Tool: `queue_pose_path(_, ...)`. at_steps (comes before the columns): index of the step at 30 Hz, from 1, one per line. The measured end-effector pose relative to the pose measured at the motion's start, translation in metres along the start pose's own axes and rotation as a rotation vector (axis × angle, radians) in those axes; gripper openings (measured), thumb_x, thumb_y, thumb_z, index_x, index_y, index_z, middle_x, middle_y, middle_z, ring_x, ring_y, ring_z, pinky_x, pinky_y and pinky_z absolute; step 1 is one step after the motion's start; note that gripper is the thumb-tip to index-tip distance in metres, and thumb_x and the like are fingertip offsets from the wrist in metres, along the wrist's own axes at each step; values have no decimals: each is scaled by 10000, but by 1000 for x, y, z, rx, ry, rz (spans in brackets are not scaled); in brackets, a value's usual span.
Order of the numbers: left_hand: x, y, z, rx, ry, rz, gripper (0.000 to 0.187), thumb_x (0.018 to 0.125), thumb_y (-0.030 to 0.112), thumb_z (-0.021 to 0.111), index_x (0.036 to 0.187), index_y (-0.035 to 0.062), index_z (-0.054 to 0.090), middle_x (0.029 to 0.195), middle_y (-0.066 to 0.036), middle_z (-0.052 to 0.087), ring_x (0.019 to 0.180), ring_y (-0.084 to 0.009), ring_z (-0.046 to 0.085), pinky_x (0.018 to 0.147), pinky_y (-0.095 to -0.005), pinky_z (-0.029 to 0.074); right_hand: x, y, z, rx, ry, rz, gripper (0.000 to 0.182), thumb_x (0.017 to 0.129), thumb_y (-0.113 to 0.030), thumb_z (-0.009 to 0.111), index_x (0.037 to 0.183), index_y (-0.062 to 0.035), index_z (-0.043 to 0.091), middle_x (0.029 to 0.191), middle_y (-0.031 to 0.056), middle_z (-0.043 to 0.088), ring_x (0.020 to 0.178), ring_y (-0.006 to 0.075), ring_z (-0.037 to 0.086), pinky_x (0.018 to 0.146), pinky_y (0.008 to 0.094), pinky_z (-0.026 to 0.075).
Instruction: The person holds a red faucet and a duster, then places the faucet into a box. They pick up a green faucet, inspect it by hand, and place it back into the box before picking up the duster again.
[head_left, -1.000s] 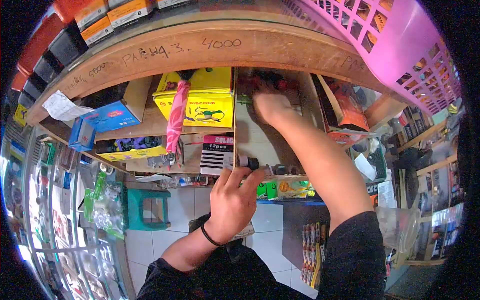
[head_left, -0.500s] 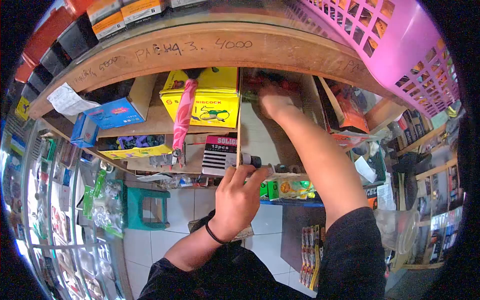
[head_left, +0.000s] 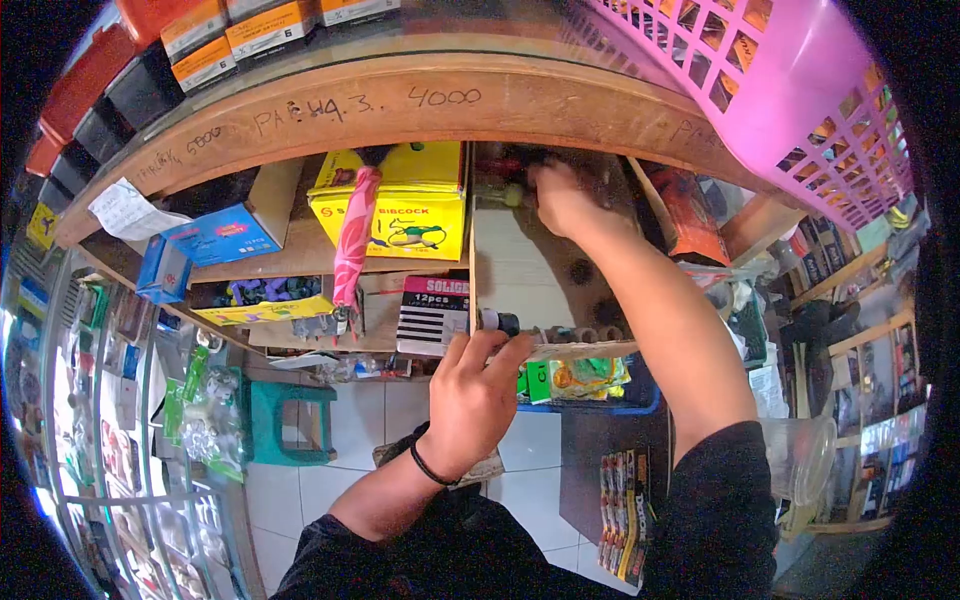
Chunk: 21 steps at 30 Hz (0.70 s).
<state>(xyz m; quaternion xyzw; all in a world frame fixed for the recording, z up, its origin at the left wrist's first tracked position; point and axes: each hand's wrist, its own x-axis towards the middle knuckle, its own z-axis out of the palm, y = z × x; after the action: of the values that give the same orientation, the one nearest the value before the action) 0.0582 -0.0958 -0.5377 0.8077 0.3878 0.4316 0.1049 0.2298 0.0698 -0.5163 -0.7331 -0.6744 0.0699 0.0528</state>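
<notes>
My left hand [head_left: 472, 400] has its fingers curled over the front edge of a long open box [head_left: 530, 250], beside a dark round piece [head_left: 500, 321] at the corner. Deep in that box, my right hand [head_left: 568, 205] is bent down at the shadowed far end, among small dark and reddish pieces. Its fingertips are partly hidden, and what they pinch is too dark to make out. Several small round grey-brown pieces [head_left: 585, 335] lie along the inside of the front wall. Left of the box stand a yellow bibcock carton [head_left: 415, 215] and a pink-and-black 12pcs box [head_left: 433, 315].
A wooden shelf edge with handwriting [head_left: 400, 95] runs above my hands. A pink basket [head_left: 800, 110] overhangs at upper right. A pink-handled tool [head_left: 358, 235] hangs before the yellow carton. Blue boxes [head_left: 225, 230] sit left; a green stool [head_left: 290, 422] stands on the tiled floor.
My right hand has shifted slightly right at the far end of the box and shows more clearly. My left hand keeps its place at the front edge. The view has turned a little.
</notes>
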Motion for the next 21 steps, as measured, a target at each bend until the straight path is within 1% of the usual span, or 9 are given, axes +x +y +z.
queue_pose_path(2,-1,0,1,-14,-6,-5,301,607,-27,542,885,85,565,785,-72,512,672,-236,490,574,-320,432,-4,9,8,-85,94,6,378,793,-81,366,1167,-109,414,1229,112,378,1149,304,331,941,405,302)
queue_pose_path(3,-1,0,2,-23,-9,-13,303,605,-26,544,885,86,566,784,-71,512,671,-236,489,573,-320,432,6,24,30,-315,190,-128,342,819,-128,333,1149,-130,426,1229,96,379,1136,291,348,915,421,324)
queue_pose_path(8,0,1,2,-24,-7,6,303,604,-29,546,881,91,572,784,-70,513,668,-233,488,578,-319,432,16,1,21,-162,33,-28,339,855,-220,248,1142,-161,418,1214,69,405,1076,295,413,881,442,341)
queue_pose_path(11,-1,1,2,-28,-10,9,301,606,-29,547,880,91,575,785,-71,515,665,-232,488,581,-318,432,21,-3,24,-106,65,-22,348,856,-249,234,1133,-163,427,1192,65,426,1056,306,433,884,435,342)
queue_pose_path(13,0,2,0,-28,-6,6,301,606,-28,547,881,91,576,788,-72,516,665,-231,488,582,-318,432,20,-5,23,-267,306,-141,346,858,-244,241,1153,-187,414,1208,73,410,1062,313,430,885,430,348)
queue_pose_path(15,2,4,-4,-39,-33,-69,177,670,10,556,829,66,610,779,-87,551,705,-245,516,617,-327,438,20,-9,15,-234,224,-109,350,859,-238,244,1169,-195,401,1223,79,393,1064,317,429,881,431,355)
queue_pose_path(17,3,2,-5,-36,-24,-70,177,670,12,557,831,66,609,780,-88,551,706,-246,516,617,-328,439,21,-11,13,-199,144,-71,356,859,-232,247,1185,-203,388,1238,85,377,1065,321,428,878,431,361)
queue_pose_path(20,4,-1,-4,-26,-22,-62,178,670,16,561,835,67,606,781,-90,552,705,-248,517,617,-330,441,14,-14,12,-131,260,-34,361,852,-224,256,1182,-190,398,1209,96,408,1054,316,440,869,426,376)
queue_pose_path(21,3,-1,-4,-18,-25,-59,179,669,19,563,837,68,605,781,-90,552,704,-249,517,616,-331,442,9,-13,12,-162,283,-52,326,846,-219,293,1139,-166,424,1184,102,428,1044,314,447,856,420,383)
